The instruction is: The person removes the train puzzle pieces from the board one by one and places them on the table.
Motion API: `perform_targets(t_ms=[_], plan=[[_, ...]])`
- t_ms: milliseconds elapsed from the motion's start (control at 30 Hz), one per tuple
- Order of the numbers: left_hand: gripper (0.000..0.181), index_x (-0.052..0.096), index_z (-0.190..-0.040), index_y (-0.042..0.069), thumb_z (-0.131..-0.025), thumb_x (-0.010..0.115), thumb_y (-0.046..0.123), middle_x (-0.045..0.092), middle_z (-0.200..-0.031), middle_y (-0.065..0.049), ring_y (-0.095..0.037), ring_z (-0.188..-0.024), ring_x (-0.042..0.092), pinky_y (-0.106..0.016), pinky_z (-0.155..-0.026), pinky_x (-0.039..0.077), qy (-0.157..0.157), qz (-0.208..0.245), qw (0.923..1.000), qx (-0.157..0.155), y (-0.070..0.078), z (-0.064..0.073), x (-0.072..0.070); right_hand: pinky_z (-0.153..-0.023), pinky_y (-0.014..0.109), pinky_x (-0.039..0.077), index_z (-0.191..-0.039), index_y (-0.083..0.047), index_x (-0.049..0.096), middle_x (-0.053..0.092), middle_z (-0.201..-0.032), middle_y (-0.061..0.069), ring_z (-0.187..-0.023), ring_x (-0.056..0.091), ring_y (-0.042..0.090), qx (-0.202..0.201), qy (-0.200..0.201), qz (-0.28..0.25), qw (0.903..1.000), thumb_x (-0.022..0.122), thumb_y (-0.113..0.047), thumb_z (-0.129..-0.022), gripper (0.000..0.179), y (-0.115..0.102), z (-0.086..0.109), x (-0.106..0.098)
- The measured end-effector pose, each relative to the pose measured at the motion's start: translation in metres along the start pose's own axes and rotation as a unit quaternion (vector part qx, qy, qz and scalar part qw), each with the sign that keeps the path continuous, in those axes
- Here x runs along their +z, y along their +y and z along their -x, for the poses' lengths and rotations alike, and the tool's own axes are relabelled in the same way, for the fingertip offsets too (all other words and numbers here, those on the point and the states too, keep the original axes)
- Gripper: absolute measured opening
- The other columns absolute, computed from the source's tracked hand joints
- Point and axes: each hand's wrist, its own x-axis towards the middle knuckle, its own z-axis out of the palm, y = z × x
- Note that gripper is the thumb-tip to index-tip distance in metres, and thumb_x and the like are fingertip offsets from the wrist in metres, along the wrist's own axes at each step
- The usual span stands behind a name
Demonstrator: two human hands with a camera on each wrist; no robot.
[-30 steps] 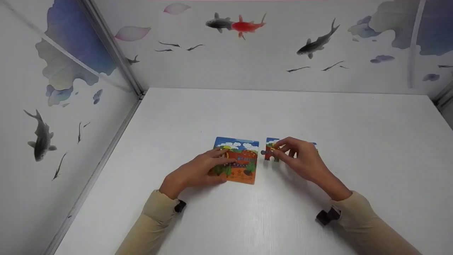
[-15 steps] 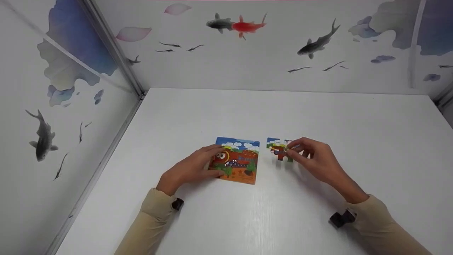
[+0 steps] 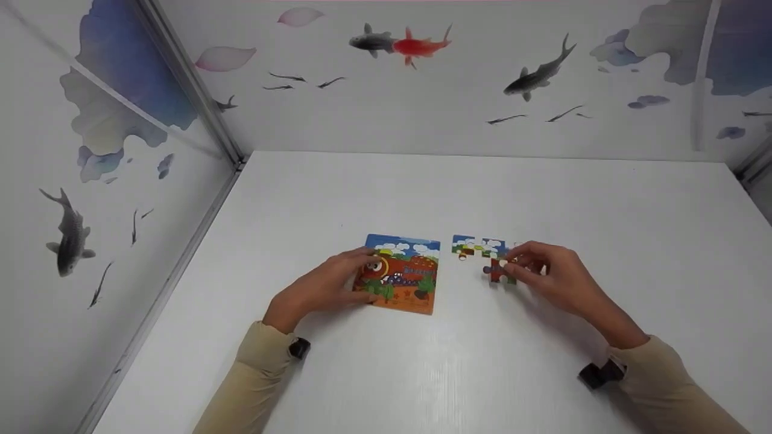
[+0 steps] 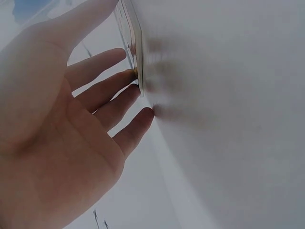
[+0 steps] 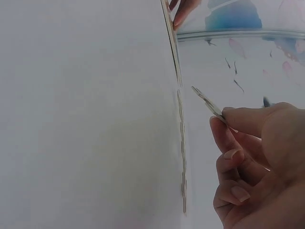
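My left hand (image 3: pixel 322 289) rests at the left side of a square picture puzzle (image 3: pixel 410 274) showing a red cartoon character, blue sky and orange ground. In the left wrist view, its fairly straight fingertips touch the puzzle's edge (image 4: pixel 138 57). My right hand (image 3: pixel 555 274) pinches a red jigsaw piece (image 3: pixel 494 271) between thumb and index finger. From the right wrist view, this piece (image 5: pixel 207 102) is tilted and raised off the table. Just behind it lies a strip of joined jigsaw pieces (image 3: pixel 467 243) with sky and clouds, partly hidden by the right hand.
Both hands work over a white table (image 3: pixel 386 367). A white back wall (image 3: pixel 386 108) painted with fish borders its far side, and a side wall (image 3: pixel 175 223) stands at the left. Each sleeve carries a dark wrist camera (image 3: pixel 600 375).
My right hand has moved right and a little nearer with the jigsaw piece, uncovering more of the strip. The left hand has drawn back leftward, showing more of the picture puzzle.
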Motion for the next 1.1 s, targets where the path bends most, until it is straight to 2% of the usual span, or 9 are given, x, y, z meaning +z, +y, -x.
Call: perform_targets(t_ms=[233,467,633,933,1100], plan=[[0.071,0.055,-0.158,0.013,-0.097,0.084,0.034,0.041,-0.174,-0.012,-0.033,-0.163,0.037,-0.052,-0.130,0.039,-0.004,-0.003,1.0000,-0.003,-0.001,0.004,-0.002,-0.070,0.022,0.051,-0.117,-0.016,0.080,0.082,-0.097,-0.002,-0.084,0.062,0.019,0.014,-0.023,0.008,0.9996,0.079,-0.027,-0.101,0.019,0.013,0.004,-0.010],[0.074,0.054,-0.159,0.010,-0.097,0.084,0.036,0.038,-0.175,-0.014,-0.035,-0.164,0.035,-0.054,-0.130,0.037,-0.012,-0.003,0.9999,-0.007,0.001,0.006,-0.002,-0.063,0.024,0.047,-0.122,-0.016,0.079,0.080,-0.100,0.003,-0.083,0.062,0.019,0.036,-0.042,0.026,0.9981,0.082,-0.030,-0.099,0.027,0.027,0.010,-0.023],[0.079,0.049,-0.163,0.011,-0.097,0.084,0.036,0.035,-0.176,-0.014,-0.036,-0.165,0.032,-0.055,-0.132,0.035,-0.021,-0.006,0.9997,-0.011,0.004,0.005,-0.002,-0.061,0.025,0.047,-0.116,-0.012,0.077,0.082,-0.096,0.006,-0.080,0.063,0.019,0.050,-0.040,0.036,0.9973,0.084,-0.031,-0.097,0.028,0.032,0.009,-0.031],[0.079,0.048,-0.163,0.010,-0.096,0.085,0.033,0.035,-0.176,-0.014,-0.035,-0.164,0.033,-0.055,-0.131,0.035,-0.022,-0.011,0.9997,-0.010,0.006,0.004,0.001,-0.063,0.026,0.050,-0.114,-0.015,0.082,0.078,-0.097,0.005,-0.084,0.061,0.022,0.072,-0.049,0.045,0.9952,0.082,-0.032,-0.098,0.023,0.036,0.007,-0.033],[0.079,0.049,-0.162,0.012,-0.096,0.086,0.032,0.036,-0.175,-0.014,-0.035,-0.163,0.035,-0.054,-0.131,0.037,-0.022,-0.012,0.9997,-0.004,0.006,0.005,0.000,-0.062,0.027,0.051,-0.118,-0.016,0.080,0.075,-0.099,0.006,-0.086,0.060,0.023,0.079,-0.054,0.047,0.9943,0.081,-0.038,-0.099,0.029,0.039,0.008,-0.034]])
